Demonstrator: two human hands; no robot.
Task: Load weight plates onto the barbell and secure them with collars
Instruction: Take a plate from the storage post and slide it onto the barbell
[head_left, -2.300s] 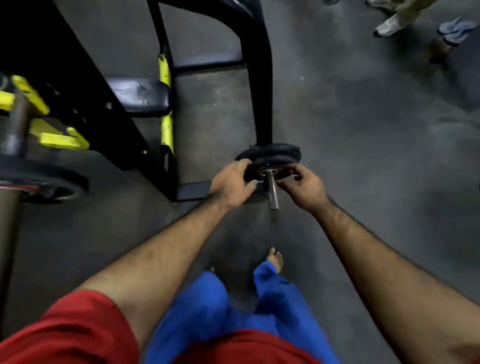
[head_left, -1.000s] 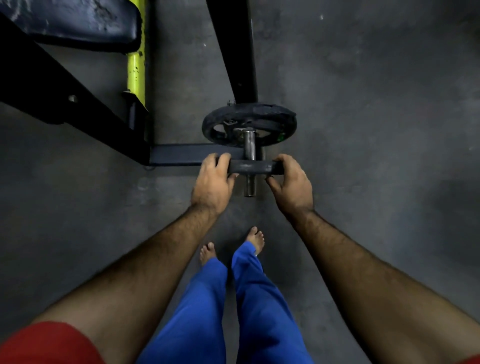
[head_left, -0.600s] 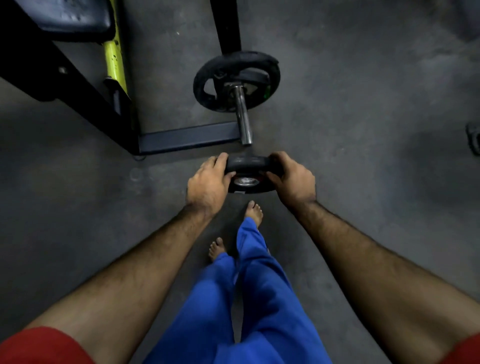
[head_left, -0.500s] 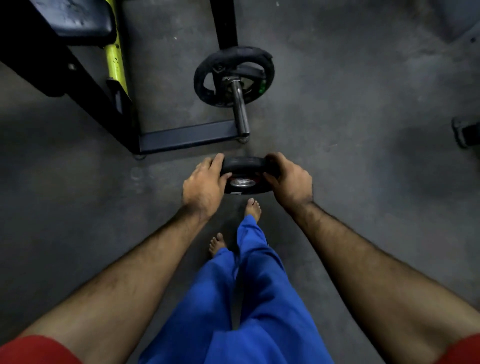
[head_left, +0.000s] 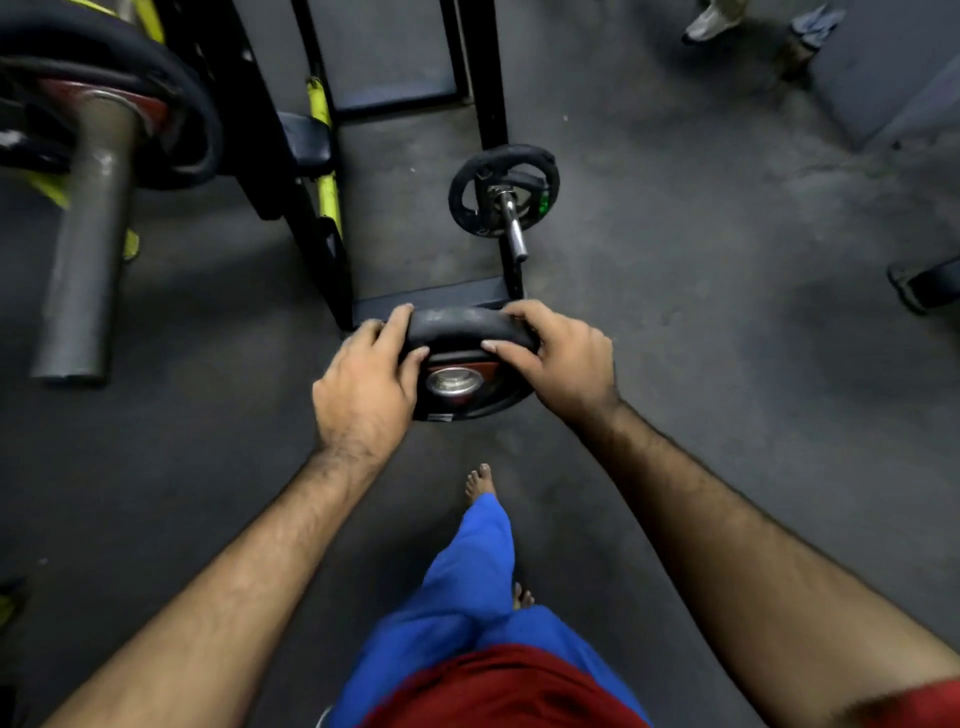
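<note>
Between my two hands, in the middle of the view, hangs a small black weight plate (head_left: 470, 364), held clear of the floor. My left hand (head_left: 363, 389) clamps its left rim, fingers curled over the top edge and thumb pressed on the near face; my right hand (head_left: 563, 358) grips the right rim the same way. The plate tilts its near face up toward me, showing a red ring around a shiny metal hub. A small white label sits on the lower rim, but I cannot read it.

Just beyond the plate, a chrome storage peg (head_left: 511, 228) juts toward me from a black rack post, with a spoked black plate (head_left: 503, 189) on it that carries a small green mark, too small to read. The held plate is off that peg, near its tip.

At far left, the thick grey barbell sleeve (head_left: 85, 234) points toward me, already carrying a large black plate (head_left: 171, 109) with red at its centre. Black and yellow rack framing (head_left: 322, 171) stands between it and the peg.

The floor (head_left: 701, 312) is dark grey, scuffed rubber. Below, I see blue trousers, a red shirt hem and bare feet. At top right someone's feet (head_left: 711, 21) stand well apart.
</note>
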